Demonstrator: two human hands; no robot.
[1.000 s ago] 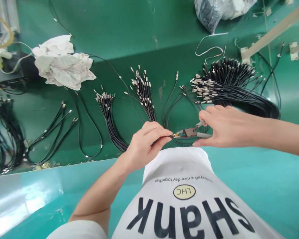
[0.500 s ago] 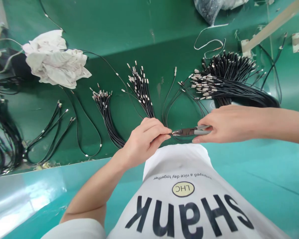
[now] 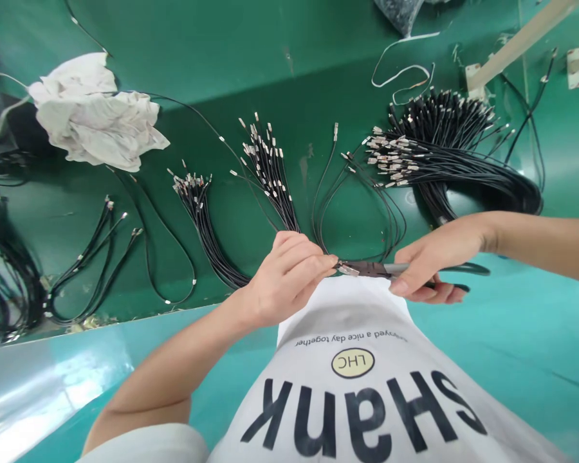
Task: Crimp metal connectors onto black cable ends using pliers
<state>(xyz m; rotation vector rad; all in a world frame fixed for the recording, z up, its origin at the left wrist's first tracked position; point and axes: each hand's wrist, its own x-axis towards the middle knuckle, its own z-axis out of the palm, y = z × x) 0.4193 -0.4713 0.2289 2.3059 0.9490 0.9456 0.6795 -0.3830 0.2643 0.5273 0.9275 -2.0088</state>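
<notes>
Spanning green table [image 3: 280, 58] — cables [image 3: 270, 167] scattered.

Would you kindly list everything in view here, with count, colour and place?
pliers: one, dark metal, in right hand, tip at left fingertips
cable bundles: several, black with silver ends, across the bench
loose cables: a few, black, left
rag: one, white, far left
bag: one, clear, top edge
white wire: one, top right
bench: green
left hand: pinching a cable end
right hand: grip on pliers
</notes>
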